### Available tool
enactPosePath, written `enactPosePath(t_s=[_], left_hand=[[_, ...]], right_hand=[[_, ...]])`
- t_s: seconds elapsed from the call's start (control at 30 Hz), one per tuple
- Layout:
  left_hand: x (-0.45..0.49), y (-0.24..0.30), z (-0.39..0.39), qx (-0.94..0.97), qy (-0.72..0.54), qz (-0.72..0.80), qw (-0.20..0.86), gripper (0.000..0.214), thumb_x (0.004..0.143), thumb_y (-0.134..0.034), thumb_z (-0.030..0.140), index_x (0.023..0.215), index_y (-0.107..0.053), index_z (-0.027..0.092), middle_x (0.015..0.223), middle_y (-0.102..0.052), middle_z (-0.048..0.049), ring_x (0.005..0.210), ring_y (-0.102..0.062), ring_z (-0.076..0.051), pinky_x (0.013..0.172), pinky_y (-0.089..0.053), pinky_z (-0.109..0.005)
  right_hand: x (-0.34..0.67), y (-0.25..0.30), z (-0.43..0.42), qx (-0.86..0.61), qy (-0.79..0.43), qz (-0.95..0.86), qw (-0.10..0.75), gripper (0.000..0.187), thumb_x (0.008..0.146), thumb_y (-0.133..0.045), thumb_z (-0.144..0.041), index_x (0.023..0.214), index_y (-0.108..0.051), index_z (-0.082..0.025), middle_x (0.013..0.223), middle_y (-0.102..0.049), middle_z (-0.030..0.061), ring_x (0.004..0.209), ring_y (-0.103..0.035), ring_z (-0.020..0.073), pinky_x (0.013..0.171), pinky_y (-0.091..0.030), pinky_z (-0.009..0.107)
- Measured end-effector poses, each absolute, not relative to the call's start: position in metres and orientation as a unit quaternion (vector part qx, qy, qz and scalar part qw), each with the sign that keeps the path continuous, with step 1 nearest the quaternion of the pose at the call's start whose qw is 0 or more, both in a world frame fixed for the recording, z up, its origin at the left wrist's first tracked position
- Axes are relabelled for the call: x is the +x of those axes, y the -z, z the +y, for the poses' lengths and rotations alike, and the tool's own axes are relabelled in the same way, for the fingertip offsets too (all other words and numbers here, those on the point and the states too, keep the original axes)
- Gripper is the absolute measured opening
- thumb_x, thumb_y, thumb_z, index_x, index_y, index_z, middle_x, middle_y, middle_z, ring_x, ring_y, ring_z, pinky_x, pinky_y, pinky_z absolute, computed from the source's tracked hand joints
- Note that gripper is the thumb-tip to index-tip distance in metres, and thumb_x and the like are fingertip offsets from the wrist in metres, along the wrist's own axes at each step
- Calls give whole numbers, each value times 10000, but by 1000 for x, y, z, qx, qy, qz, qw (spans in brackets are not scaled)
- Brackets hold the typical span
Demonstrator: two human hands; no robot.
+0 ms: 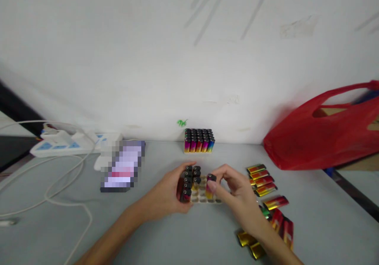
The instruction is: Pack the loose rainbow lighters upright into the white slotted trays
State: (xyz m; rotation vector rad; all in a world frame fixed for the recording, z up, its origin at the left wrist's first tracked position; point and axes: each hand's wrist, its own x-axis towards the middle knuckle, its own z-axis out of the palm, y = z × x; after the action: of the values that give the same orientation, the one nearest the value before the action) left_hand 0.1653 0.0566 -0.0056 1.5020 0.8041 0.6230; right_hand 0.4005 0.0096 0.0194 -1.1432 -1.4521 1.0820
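A white tray with rows of recesses stands on the table between my hands. Several upright, black-ended lighters fill its left part. My left hand is wrapped around the tray's left side, against the outer row. Between the thumb and fingers of my right hand, one upright lighter is pinched; it fades from purple to yellow below a black end. It is over the tray's right part; whether its base sits in a recess I cannot tell.
Behind, near the wall, stands a packed block of lighters. Loose red-and-gold lighters lie at right, some under my right forearm. A red bag is at far right. A blurred-out phone, power strip and white cables occupy the left.
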Motion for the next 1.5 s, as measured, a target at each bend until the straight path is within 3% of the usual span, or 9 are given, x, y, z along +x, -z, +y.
enactPosePath(t_s=[0.2, 0.5, 0.7, 0.8, 0.9, 1.07, 1.2, 1.33, 1.5], left_hand=[[166, 5, 56, 636, -274, 342, 635, 983, 734, -843, 76, 1613, -426, 222, 1215, -719, -72, 981, -737, -224, 838, -601, -329], [166, 8, 57, 646, -268, 331, 633, 963, 749, -829, 71, 1609, -422, 225, 1269, -724, -84, 1006, -736, -227, 850, -597, -325], [165, 9, 58, 659, -264, 347, 613, 970, 730, -843, 58, 1601, -440, 203, 1209, -731, -78, 936, -725, -207, 801, -592, -307], [164, 10, 58, 653, -266, 342, 621, 994, 718, -827, 28, 1613, -439, 222, 1283, -719, -95, 1022, -736, -238, 844, -598, -321], [165, 8, 56, 633, -272, 340, 640, 986, 715, -825, 37, 1607, -448, 218, 1227, -717, -74, 995, -726, -225, 826, -584, -305], [166, 4, 54, 621, -269, 358, 644, 963, 712, -817, 53, 1590, -460, 222, 1106, -697, -16, 895, -678, -181, 748, -543, -259], [166, 5, 55, 624, -267, 355, 642, 953, 718, -817, 65, 1585, -457, 227, 1099, -687, -11, 915, -674, -194, 753, -549, -264], [167, 3, 54, 621, -265, 358, 645, 949, 720, -807, 60, 1583, -447, 218, 1129, -697, -28, 937, -678, -189, 773, -559, -272], [167, -2, 52, 625, -264, 365, 638, 933, 731, -789, 60, 1589, -468, 239, 1101, -691, -11, 902, -666, -190, 754, -553, -276]], right_hand=[[398, -20, 4, -412, -307, -756, 406, 99, 1057, -749, -308, 1141, -759, -256, 961, -746, 13, 903, -681, 211, 906, -468, 367], [403, -17, 8, -380, -237, -805, 389, 189, 1038, -727, -175, 1205, -736, -262, 925, -742, 8, 867, -665, 218, 903, -474, 401], [400, -17, 5, -380, -250, -797, 396, 382, 1061, -672, -170, 1420, -638, -298, 1048, -741, 33, 974, -690, 234, 905, -526, 380], [399, -15, 6, -430, -191, -780, 413, 261, 1081, -611, -204, 1332, -646, -264, 1075, -729, 61, 1003, -680, 255, 908, -520, 399], [404, -8, 12, -557, -37, -719, 414, 187, 1088, -531, -233, 1215, -667, -225, 1111, -729, 124, 1057, -645, 320, 948, -491, 479], [430, 10, 23, -724, 179, -609, 269, 431, 1042, -600, -378, 1373, -656, -107, 1357, -668, 344, 1287, -562, 536, 1057, -377, 736], [445, 19, 26, -754, 211, -603, 153, 380, 1051, -594, -416, 1129, -744, -75, 1191, -718, 397, 1265, -593, 608, 1093, -305, 824], [444, 20, 31, -725, 104, -661, 165, 259, 1071, -564, -266, 1071, -756, -92, 1269, -710, 380, 1210, -685, 531, 1087, -381, 751], [437, 14, 38, -623, -8, -756, 199, 261, 1053, -521, -65, 1062, -744, -201, 1331, -751, 178, 1211, -725, 321, 1047, -524, 480]])
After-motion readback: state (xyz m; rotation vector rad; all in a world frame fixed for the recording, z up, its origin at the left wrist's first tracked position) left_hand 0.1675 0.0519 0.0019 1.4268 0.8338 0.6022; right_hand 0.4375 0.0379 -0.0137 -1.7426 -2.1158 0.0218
